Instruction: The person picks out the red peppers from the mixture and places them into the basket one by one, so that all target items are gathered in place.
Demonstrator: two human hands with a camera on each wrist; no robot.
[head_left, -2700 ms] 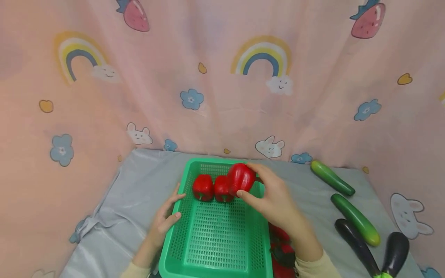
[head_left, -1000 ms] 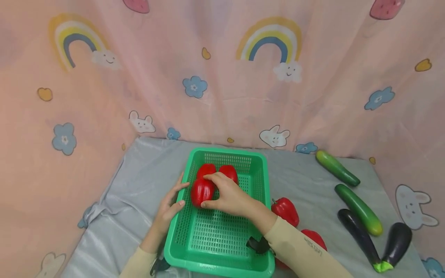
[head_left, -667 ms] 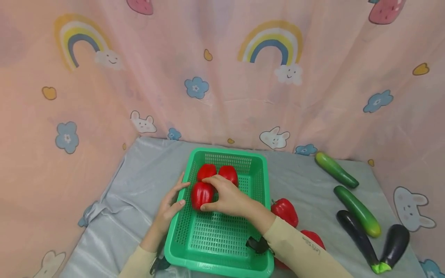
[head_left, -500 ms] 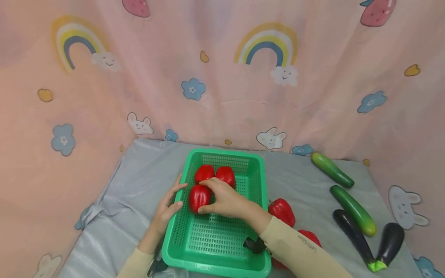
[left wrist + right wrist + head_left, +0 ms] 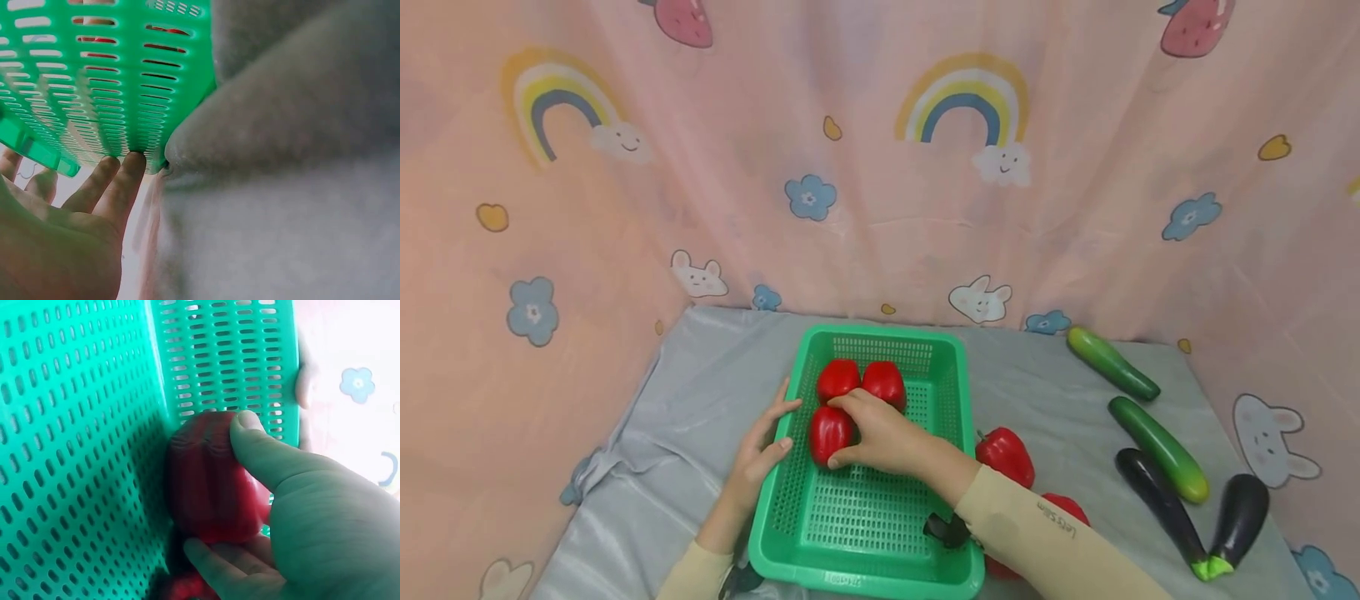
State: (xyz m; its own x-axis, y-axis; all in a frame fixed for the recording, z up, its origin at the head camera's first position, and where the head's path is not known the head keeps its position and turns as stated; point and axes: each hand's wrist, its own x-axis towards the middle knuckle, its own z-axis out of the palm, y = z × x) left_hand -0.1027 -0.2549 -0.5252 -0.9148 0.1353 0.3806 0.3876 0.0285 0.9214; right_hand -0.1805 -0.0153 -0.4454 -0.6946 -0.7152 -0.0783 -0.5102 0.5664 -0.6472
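In the head view my right hand (image 5: pixel 883 433) grips a red bell pepper (image 5: pixel 831 435) at the left side of a green plastic basket (image 5: pixel 868 521). Thumb and fingers lie on opposite sides of this bell pepper (image 5: pixel 212 481) in the right wrist view, where it sits close to the basket wall. Just behind it in the basket are two more red bell peppers, one at the left (image 5: pixel 838 380) and one beside it (image 5: pixel 884 383). My left hand (image 5: pixel 756 458) rests against the basket's left side; its straight fingertips (image 5: pixel 134 161) touch the perforated outer wall in the left wrist view.
Right of the basket lie more red bell peppers (image 5: pixel 1006 455), partly hidden by my right sleeve. Further right are two green zucchini (image 5: pixel 1112 362) and two dark eggplants (image 5: pixel 1161 497) on the grey cloth (image 5: pixel 700 375). A pink patterned curtain (image 5: pixel 865 258) hangs behind.
My right hand has moved from above the basket's back right to its left side, gripping a bell pepper. Lately that pepper has shifted slightly toward the front. My left hand stays at the basket.
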